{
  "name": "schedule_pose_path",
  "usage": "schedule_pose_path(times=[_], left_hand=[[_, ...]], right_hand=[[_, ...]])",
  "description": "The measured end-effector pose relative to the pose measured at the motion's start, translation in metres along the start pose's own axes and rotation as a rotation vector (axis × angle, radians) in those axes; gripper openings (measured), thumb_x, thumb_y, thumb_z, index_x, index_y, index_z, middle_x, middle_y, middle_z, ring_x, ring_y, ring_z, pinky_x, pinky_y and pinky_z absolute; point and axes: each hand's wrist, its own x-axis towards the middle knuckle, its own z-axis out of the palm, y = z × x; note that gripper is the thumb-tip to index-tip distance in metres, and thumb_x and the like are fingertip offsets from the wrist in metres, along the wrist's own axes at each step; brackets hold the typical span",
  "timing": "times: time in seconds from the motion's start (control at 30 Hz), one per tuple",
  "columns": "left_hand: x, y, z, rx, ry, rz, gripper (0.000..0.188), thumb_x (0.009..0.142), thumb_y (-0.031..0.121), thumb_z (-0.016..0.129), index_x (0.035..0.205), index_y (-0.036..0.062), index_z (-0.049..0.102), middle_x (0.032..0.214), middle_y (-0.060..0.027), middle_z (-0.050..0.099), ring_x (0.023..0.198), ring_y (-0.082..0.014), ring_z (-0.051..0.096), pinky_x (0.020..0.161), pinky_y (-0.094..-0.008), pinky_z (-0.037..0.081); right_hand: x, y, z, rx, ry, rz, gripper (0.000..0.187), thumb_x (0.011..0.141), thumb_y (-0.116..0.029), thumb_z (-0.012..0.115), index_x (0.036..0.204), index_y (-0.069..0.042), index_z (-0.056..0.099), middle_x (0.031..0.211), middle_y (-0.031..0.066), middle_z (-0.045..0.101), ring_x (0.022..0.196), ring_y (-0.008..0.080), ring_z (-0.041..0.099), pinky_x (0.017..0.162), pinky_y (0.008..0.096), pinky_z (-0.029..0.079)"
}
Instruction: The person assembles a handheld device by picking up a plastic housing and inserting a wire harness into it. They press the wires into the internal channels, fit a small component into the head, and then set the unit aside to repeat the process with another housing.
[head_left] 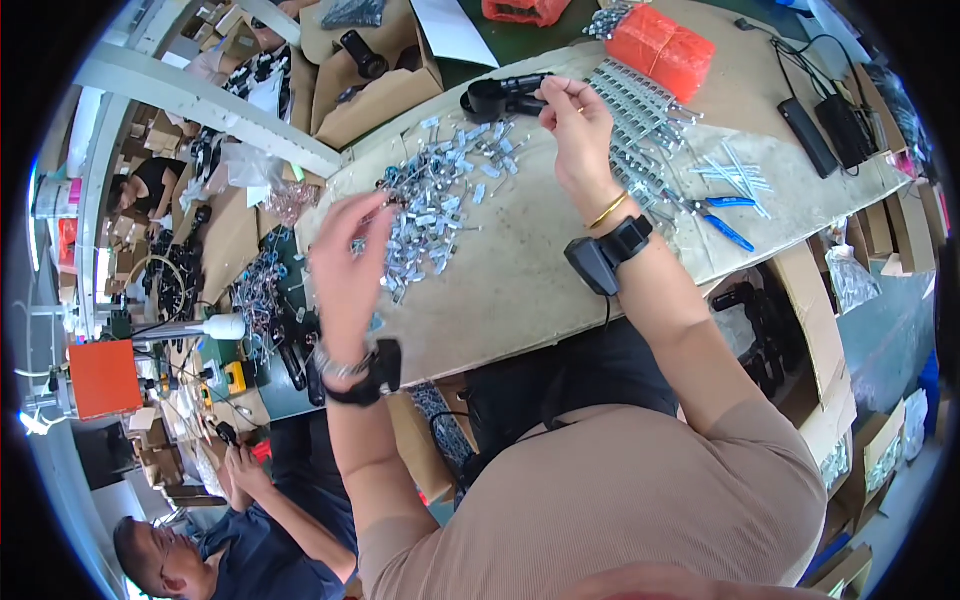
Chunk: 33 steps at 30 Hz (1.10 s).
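The black part [487, 101], glossy and rounded, lies on the desk [500, 290] beside the right hand [578, 130], whose grip is narrow at its end; I cannot tell whether it holds it. The left hand [350, 250], blurred, its grip unclear, covers the left edge of the loose metal pieces [425, 215]. Ridged metal strips [625, 110] crowd the right hand; beyond lie slim rods [738, 178], blue pliers [728, 228], a crinkled red bundle [660, 52] and a cardboard box [400, 105].

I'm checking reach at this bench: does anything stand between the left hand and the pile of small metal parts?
Nothing visible does: the left hand appears over the left edge of the pile of small metal parts; contact is unclear.
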Motion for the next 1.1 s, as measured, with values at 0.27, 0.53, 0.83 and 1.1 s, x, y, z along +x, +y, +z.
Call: schedule_pose_path(times=[0.27,0.53,0.83,1.1], left_hand=[[0.104,-0.028,0.142,0.203,-0.073,0.269,0.038,0.085,0.015,0.079,0.121,0.0057,0.072,0.133,-0.0238,0.064,0.117,-0.044,0.063,0.102,-0.0471,0.052],[0.128,-0.036,0.18,0.303,-0.124,0.164,0.049,0.081,0.015,0.084,0.126,0.0043,0.067,0.126,-0.0233,0.063,0.111,-0.0426,0.064,0.096,-0.0463,0.053],[0.075,0.0,0.092,-0.156,0.001,0.044,0.059,0.084,0.007,0.083,0.136,0.0014,0.056,0.127,-0.0164,0.061,0.11,-0.0285,0.065,0.094,-0.0371,0.055],[0.017,-0.026,0.069,-0.899,0.192,-0.135,0.054,0.094,-0.001,0.072,0.143,0.0017,0.05,0.13,-0.01,0.062,0.121,-0.0176,0.06,0.102,-0.0347,0.052]], right_hand=[[-0.002,0.003,-0.001,-0.001,-0.016,0.016,0.014,0.099,-0.012,0.072,0.109,-0.003,0.069,0.095,0.0045,0.073,0.068,0.007,0.056,0.063,0.0219,0.046],[-0.003,0.007,0.002,0.006,-0.06,0.039,0.015,0.099,-0.012,0.072,0.109,-0.003,0.069,0.094,0.0035,0.072,0.068,0.0072,0.057,0.063,0.0214,0.046],[-0.003,0.0,0.008,-0.29,0.087,-0.353,0.021,0.099,-0.015,0.073,0.116,-0.004,0.069,0.101,0.0014,0.071,0.078,0.0084,0.061,0.069,0.0218,0.05],[-0.039,-0.023,0.027,-0.169,-0.46,0.441,0.026,0.1,-0.013,0.071,0.123,-0.002,0.069,0.108,0.002,0.072,0.095,0.0085,0.067,0.079,0.0223,0.055]])
